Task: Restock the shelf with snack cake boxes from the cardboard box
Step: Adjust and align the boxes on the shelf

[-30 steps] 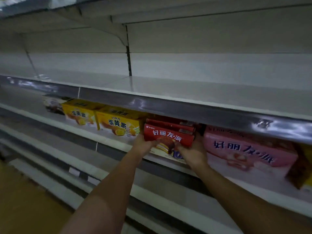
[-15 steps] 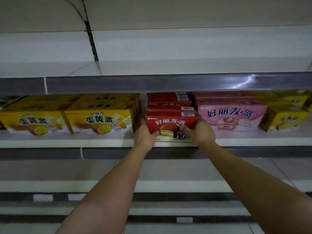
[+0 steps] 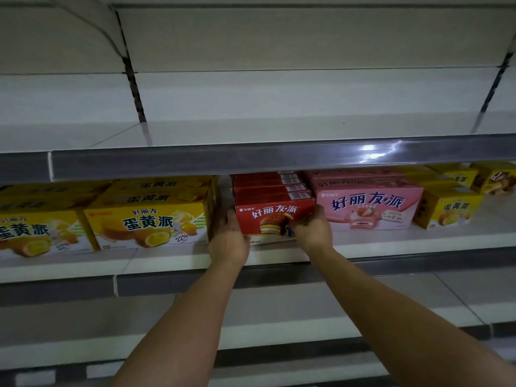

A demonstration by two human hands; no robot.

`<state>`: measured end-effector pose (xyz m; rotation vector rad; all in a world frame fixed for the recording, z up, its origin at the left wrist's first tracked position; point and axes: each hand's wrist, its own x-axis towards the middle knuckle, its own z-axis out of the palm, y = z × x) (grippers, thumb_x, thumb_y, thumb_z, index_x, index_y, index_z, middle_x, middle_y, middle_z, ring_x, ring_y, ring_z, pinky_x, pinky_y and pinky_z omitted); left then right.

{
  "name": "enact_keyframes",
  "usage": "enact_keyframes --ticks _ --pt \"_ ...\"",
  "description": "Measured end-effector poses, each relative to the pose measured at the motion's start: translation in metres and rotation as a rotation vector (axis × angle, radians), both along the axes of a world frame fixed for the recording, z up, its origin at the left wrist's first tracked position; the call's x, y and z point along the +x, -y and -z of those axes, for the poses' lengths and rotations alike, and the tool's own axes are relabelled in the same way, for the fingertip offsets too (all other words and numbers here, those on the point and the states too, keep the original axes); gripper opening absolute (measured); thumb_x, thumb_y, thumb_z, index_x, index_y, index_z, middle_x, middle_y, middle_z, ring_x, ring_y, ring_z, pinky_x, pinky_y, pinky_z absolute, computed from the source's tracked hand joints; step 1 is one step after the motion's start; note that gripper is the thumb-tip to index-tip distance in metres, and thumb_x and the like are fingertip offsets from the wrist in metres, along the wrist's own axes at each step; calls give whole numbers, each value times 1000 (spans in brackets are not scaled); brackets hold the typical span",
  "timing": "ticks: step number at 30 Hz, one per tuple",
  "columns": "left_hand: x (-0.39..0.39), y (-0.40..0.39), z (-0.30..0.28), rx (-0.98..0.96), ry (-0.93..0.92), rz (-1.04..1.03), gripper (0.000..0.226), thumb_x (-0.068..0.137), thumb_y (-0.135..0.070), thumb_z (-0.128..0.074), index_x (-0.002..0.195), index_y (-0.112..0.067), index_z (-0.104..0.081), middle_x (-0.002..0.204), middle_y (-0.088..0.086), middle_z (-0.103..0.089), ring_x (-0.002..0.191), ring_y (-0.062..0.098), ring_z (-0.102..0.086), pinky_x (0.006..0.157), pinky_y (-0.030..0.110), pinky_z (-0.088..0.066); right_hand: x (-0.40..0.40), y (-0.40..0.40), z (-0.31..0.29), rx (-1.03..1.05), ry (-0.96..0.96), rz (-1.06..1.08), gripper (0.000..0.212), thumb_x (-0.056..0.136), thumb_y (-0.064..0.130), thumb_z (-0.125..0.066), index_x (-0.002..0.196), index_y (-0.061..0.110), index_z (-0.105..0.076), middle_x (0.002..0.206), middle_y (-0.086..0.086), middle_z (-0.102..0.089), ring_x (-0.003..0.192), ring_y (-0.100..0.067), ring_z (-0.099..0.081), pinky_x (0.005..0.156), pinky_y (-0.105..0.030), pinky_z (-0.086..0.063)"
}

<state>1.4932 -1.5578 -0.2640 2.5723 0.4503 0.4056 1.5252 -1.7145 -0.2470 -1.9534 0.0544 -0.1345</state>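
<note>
Reaching in with both arms toward the middle shelf [image 3: 167, 263]. Front red box [image 3: 275, 219] stands at the shelf's front edge, upright, face out, leading a row of red boxes [image 3: 272, 185] that runs back under the shelf above.

Left hand [image 3: 229, 238]: against the front red box's left side, fingers extended along that side in the gap between it and the yellow box [image 3: 150, 222]. Fingers look straight rather than curled; tips are hidden in the gap.

Right hand [image 3: 314, 231]: at the box's lower right corner, fingers bent across the front face, thumb up along the right edge next to the pink box [image 3: 368, 205]. Grasping the corner.

Neighbours: yellow box just beside the red row on the left, with more yellow boxes [image 3: 36, 233] further left and stacked behind. Pink box touching or nearly touching the red row on the right; cannot tell which. Smaller yellow boxes [image 3: 446, 209] beyond it at far right.

Upper shelf [image 3: 251, 129] has a grey strip [image 3: 251, 160] along its front, catching a glare spot. Lower shelves [image 3: 279, 311] visible beneath the arms. Light is dim.
</note>
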Motion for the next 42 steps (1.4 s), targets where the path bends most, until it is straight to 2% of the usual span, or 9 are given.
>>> enact_keyframes --ticks 3,10,14,21,24,29,32,35,42 --pt "7 0 0 -47 -6 -51 64 88 -22 -66 141 -17 -31 137 11 -40 121 30 -49 89 40 -47 0 -2 4 27 16 23 47 88 13 -64 126 12 -36 116 -10 -62 108 -30 -60 93 -42 -48" --pt "18 3 4 -399 74 -162 45 89 -17 -64 131 -14 -48 125 12 -61 114 32 -58 89 38 -48 -5 -4 7 13 89 133 42 90 14 -62 126 6 -43 135 -14 -39 113 -31 -53 90 -31 -41" --pt "16 8 -3 -430 67 -164 42 95 -25 -57 134 -14 -46 127 11 -60 116 32 -57 91 38 -46 -3 -7 5 51 63 116 39 90 15 -61 125 6 -46 134 -15 -39 115 -33 -52 90 -31 -40" --pt "6 12 -13 -658 61 -142 56 98 -46 -43 140 -11 -30 131 16 -54 118 35 -53 96 39 -42 -11 -12 2 204 2 68 52 87 17 -66 132 14 -40 133 -9 -42 117 -28 -53 97 -34 -41" --pt "3 16 -18 -739 42 -157 57 98 -48 -42 143 -15 -30 131 14 -54 118 34 -53 97 41 -41 -16 -9 -4 193 -44 48 47 88 20 -64 130 15 -43 130 -9 -49 115 -27 -55 97 -36 -42" --pt "-6 15 -19 -866 29 -75 76 81 -71 -41 140 -22 -39 129 12 -58 115 34 -56 102 51 -43 -23 -3 -12 104 -95 -48 45 90 23 -60 133 20 -44 127 -6 -57 115 -26 -56 96 -36 -42" --pt "-14 17 -22 -715 139 -140 48 99 -42 -43 138 -16 -43 127 14 -58 116 34 -54 98 40 -43 -32 4 -12 4 -104 -84 43 91 28 -60 131 21 -44 126 -3 -58 116 -24 -55 94 -35 -42" --pt "-22 25 -27 -518 177 -206 39 98 -35 -46 128 -9 -47 117 17 -62 106 37 -58 85 38 -47 -44 20 -10 -122 -97 -66 46 94 33 -57 135 16 -43 133 -5 -53 120 -25 -52 91 -33 -41" --pt "-33 60 -37 -232 68 235 40 101 -42 -35 133 -23 -50 128 7 -58 116 28 -54 88 32 -41 -82 62 -14 -357 -83 76 64 94 36 -54 147 12 -29 147 -9 -42 130 -26 -45 107 -40 -39"
